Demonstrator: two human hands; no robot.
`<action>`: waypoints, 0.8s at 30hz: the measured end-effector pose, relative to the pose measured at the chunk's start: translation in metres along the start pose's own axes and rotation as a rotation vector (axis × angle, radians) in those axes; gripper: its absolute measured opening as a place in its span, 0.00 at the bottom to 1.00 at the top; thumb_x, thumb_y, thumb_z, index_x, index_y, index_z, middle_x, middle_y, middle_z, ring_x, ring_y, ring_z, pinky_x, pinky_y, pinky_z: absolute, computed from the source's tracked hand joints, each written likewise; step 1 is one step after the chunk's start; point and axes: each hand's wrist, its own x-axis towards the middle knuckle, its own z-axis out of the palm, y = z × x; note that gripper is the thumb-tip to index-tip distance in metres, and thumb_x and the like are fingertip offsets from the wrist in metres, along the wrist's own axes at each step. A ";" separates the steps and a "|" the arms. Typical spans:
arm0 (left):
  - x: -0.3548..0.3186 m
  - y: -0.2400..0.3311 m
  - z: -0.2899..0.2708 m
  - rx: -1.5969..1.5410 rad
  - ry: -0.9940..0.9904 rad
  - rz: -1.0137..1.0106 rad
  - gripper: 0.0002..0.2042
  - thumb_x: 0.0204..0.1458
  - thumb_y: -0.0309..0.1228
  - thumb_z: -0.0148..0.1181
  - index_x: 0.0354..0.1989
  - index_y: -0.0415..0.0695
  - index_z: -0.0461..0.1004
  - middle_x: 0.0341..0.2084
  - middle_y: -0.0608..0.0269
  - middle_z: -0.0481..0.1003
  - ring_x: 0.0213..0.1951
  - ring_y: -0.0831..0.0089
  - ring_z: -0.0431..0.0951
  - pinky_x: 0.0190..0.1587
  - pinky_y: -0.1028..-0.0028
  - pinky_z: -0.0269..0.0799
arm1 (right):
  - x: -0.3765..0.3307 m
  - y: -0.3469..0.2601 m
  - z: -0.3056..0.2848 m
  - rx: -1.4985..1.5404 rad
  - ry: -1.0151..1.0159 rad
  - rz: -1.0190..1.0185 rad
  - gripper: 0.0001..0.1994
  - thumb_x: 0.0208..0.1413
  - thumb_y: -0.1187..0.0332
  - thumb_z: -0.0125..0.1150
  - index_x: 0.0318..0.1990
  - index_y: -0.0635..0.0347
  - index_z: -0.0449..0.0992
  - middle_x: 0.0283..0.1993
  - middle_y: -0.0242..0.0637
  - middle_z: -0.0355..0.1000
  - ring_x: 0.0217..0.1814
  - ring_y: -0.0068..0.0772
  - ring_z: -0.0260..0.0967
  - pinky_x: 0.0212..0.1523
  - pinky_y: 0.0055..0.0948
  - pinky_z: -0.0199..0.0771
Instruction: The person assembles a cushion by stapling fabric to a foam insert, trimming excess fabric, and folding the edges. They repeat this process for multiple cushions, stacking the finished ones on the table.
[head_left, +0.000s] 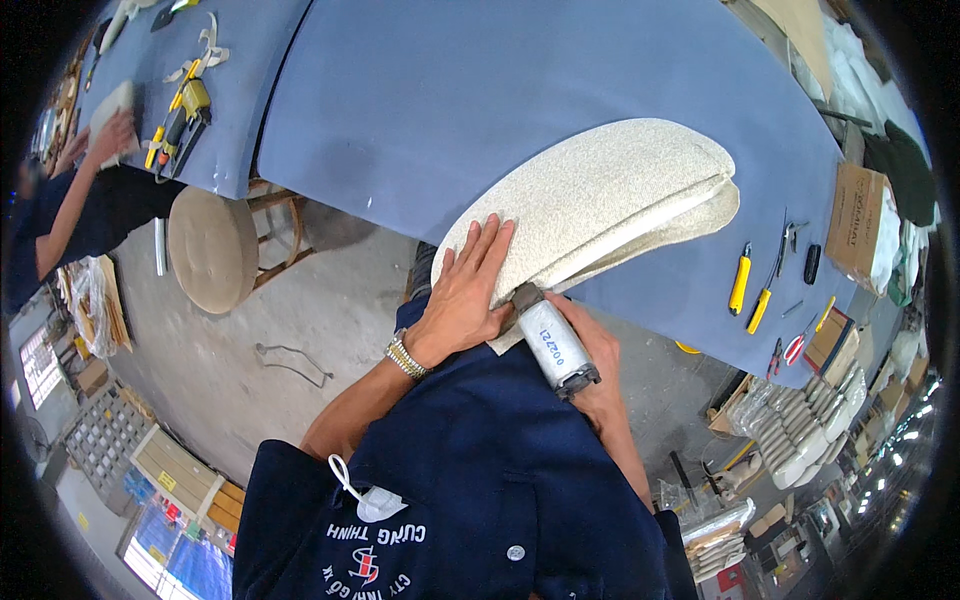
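Observation:
A long, curved, cream-upholstered piece (600, 180), with a folded seam along its near side, rests partly on the blue table and juts past its front edge toward my body. My left hand (463, 298) lies flat on its left end, fingers stretched over the fabric and thumb by the lower edge. Wrapped round a grey staple gun (555, 345) is my right hand (598, 362), its fingers mostly hidden behind the tool. The dark head of the staple gun is at the piece's lower edge, beside my left thumb. Whether it touches the fabric cannot be made out.
On the blue table (400, 110) at right lie yellow-handled cutters (740, 278), a yellow knife (759, 311) and red-handled scissors (794, 350). A cardboard box (858, 222) stands beyond. Left are a round padded stool (212, 248) and a co-worker's arm (75, 215) at another table.

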 end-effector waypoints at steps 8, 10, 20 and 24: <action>0.001 -0.003 -0.004 -0.024 -0.023 0.004 0.54 0.45 0.28 0.73 0.79 0.49 0.42 0.78 0.47 0.44 0.78 0.44 0.43 0.73 0.38 0.47 | -0.007 -0.006 0.006 0.000 0.001 0.031 0.32 0.49 0.72 0.68 0.65 0.60 0.73 0.55 0.50 0.78 0.55 0.50 0.79 0.56 0.37 0.76; 0.001 -0.001 -0.003 -0.029 0.001 0.011 0.55 0.43 0.24 0.72 0.79 0.48 0.42 0.78 0.47 0.44 0.78 0.44 0.43 0.73 0.38 0.48 | -0.012 -0.007 0.005 0.003 -0.029 0.037 0.32 0.49 0.73 0.68 0.65 0.59 0.73 0.54 0.50 0.78 0.54 0.49 0.79 0.55 0.37 0.77; 0.000 -0.008 0.003 -0.006 0.011 0.019 0.53 0.46 0.24 0.70 0.80 0.47 0.40 0.79 0.47 0.43 0.78 0.43 0.41 0.74 0.40 0.46 | -0.009 0.002 0.018 0.088 -0.027 0.101 0.32 0.47 0.73 0.70 0.64 0.59 0.73 0.60 0.51 0.76 0.61 0.51 0.76 0.62 0.38 0.74; -0.002 -0.024 -0.019 -0.238 -0.059 0.112 0.52 0.51 0.32 0.70 0.80 0.47 0.38 0.78 0.47 0.44 0.79 0.46 0.41 0.77 0.45 0.40 | -0.002 -0.004 0.026 0.065 0.020 -0.003 0.32 0.49 0.72 0.70 0.65 0.60 0.72 0.59 0.52 0.76 0.59 0.52 0.77 0.60 0.38 0.74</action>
